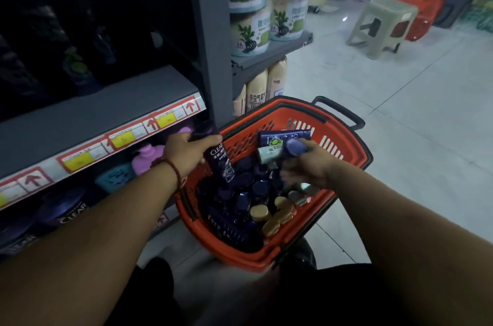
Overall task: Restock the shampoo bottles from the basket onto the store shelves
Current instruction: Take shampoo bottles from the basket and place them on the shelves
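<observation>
Beside the store shelves (101, 109), we hold both hands over the red basket (354, 163) of shampoo bottles (256, 187).
Our left hand (186, 155) wraps a dark Clear bottle (220, 163) at the shelf-side rim; our blurred right hand (312, 163) grips a blue-capped bottle (294, 146).

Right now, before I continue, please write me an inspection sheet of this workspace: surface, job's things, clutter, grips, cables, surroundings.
Surface: grey shelf, dark bottles at its back.
Job's things: red basket packed with capped bottles; CLEAR bottle over its rim.
Clutter: nothing seen.
Grips: left hand holds the CLEAR bottle; right hand holds a purple-capped bottle, blurred.
Cables: nothing seen.
Surroundings: tiled floor, plastic stool, second red basket behind it.
</observation>
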`<action>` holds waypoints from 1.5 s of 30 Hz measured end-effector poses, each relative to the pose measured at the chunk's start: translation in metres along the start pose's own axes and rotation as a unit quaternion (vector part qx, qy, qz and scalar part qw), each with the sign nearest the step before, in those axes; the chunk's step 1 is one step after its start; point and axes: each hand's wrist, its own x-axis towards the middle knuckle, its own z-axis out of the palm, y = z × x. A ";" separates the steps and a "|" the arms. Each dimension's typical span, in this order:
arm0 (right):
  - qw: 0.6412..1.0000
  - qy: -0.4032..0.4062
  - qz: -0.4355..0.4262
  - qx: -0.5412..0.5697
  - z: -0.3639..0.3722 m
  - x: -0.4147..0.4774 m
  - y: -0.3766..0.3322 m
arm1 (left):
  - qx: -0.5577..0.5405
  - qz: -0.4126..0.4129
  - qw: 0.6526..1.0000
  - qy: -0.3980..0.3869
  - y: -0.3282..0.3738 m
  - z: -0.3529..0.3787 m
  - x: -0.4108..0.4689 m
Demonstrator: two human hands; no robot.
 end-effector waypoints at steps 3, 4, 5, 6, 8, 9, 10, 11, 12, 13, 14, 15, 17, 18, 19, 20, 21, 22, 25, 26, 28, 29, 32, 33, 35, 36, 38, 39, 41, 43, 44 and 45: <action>0.987 -0.054 -0.002 0.154 0.014 -0.010 -0.014 | -0.097 -0.031 0.995 -0.003 0.011 -0.003 -0.013; 0.980 -0.066 -0.012 0.187 0.020 -0.012 -0.020 | -0.114 -0.034 0.993 -0.005 0.012 -0.006 -0.016; 0.974 -0.072 -0.022 0.215 0.026 -0.013 -0.024 | -0.125 -0.034 0.992 -0.006 0.013 -0.009 -0.018; 0.969 -0.066 -0.030 0.234 0.032 -0.014 -0.027 | -0.130 -0.033 0.991 -0.011 0.013 -0.012 -0.019; 0.966 -0.036 -0.042 0.253 0.041 -0.010 -0.029 | -0.136 -0.038 0.990 -0.024 0.015 -0.017 -0.022; 0.968 -0.028 -0.052 0.242 0.046 -0.008 -0.030 | -0.143 -0.042 0.988 -0.031 0.016 -0.019 -0.023; 0.973 -0.029 -0.065 0.219 0.050 -0.006 -0.031 | -0.152 -0.050 0.986 -0.043 0.016 -0.021 -0.023; 0.976 -0.040 -0.075 0.203 0.054 -0.004 -0.031 | -0.161 -0.061 0.983 -0.061 0.016 -0.024 -0.022; 0.975 -0.051 -0.081 0.199 0.057 -0.002 -0.031 | -0.171 -0.073 0.979 -0.085 0.016 -0.026 -0.021; 0.974 -0.059 -0.077 0.206 0.059 0.000 -0.032 | -0.181 -0.081 0.974 -0.107 0.016 -0.028 -0.020; 0.971 -0.068 -0.070 0.217 0.060 0.001 -0.032 | -0.190 -0.085 0.971 -0.120 0.016 -0.030 -0.018; 0.968 -0.075 -0.061 0.230 0.061 0.003 -0.031 | -0.199 -0.089 0.969 -0.118 0.017 -0.031 -0.015; 0.968 -0.095 -0.049 0.227 0.063 0.005 -0.028 | -0.224 -0.099 0.965 -0.092 0.019 -0.033 -0.008; 0.971 -0.105 -0.046 0.211 0.065 0.006 -0.027 | -0.238 -0.105 0.962 -0.079 0.020 -0.032 -0.005; 0.974 -0.111 -0.044 0.193 0.067 0.005 -0.026 | -0.249 -0.111 0.959 -0.076 0.020 -0.032 -0.003; 0.977 -0.112 -0.046 0.177 0.069 0.005 -0.026 | -0.255 -0.116 0.956 -0.084 0.021 -0.032 -0.003; 0.978 -0.110 -0.047 0.170 0.071 0.004 -0.026 | -0.254 -0.120 0.954 -0.103 0.023 -0.032 -0.003; 0.979 -0.104 -0.048 0.168 0.072 0.004 -0.026 | -0.254 -0.127 0.950 -0.131 0.023 -0.032 -0.003; 0.981 -0.082 -0.039 0.173 0.075 0.003 -0.028 | -0.253 -0.119 0.939 -0.199 0.026 -0.033 -0.009; 0.980 -0.079 -0.039 0.178 0.073 0.003 -0.029 | -0.251 -0.105 0.940 -0.207 0.027 -0.036 -0.011; 0.980 -0.088 -0.052 0.170 0.068 -0.002 -0.032 | -0.239 -0.070 0.948 -0.201 0.031 -0.044 -0.017; 0.981 -0.097 -0.063 0.156 0.066 -0.006 -0.036 | -0.233 -0.054 0.953 -0.187 0.034 -0.049 -0.020; 0.981 -0.125 -0.100 0.108 0.063 -0.029 -0.056 | -0.240 -0.019 0.961 -0.139 0.046 -0.065 -0.034; 0.980 -0.134 -0.115 0.092 0.065 -0.039 -0.063 | -0.240 -0.007 0.963 -0.125 0.051 -0.071 -0.040; 0.976 -0.148 -0.144 0.067 0.072 -0.058 -0.081 | -0.228 0.012 0.969 -0.098 0.063 -0.088 -0.052; 0.973 -0.160 -0.157 0.059 0.077 -0.068 -0.091 | -0.221 0.022 0.971 -0.092 0.069 -0.098 -0.059; 0.964 -0.186 -0.185 0.037 0.091 -0.089 -0.113 | -0.213 0.041 0.972 -0.087 0.086 -0.124 -0.074; 0.960 -0.196 -0.198 0.026 0.100 -0.099 -0.125 | -0.209 0.053 0.973 -0.084 0.096 -0.138 -0.083; 0.951 -0.210 -0.226 0.014 0.121 -0.121 -0.149 | -0.192 0.080 0.975 -0.074 0.117 -0.165 -0.106; 0.941 -0.233 -0.246 0.019 0.146 -0.139 -0.172 | -0.157 0.110 0.979 -0.065 0.137 -0.195 -0.129; 0.934 -0.245 -0.258 0.026 0.159 -0.148 -0.184 | -0.144 0.122 0.980 -0.062 0.147 -0.211 -0.141; 0.929 -0.251 -0.269 0.030 0.172 -0.157 -0.192 | -0.135 0.130 0.980 -0.059 0.156 -0.226 -0.152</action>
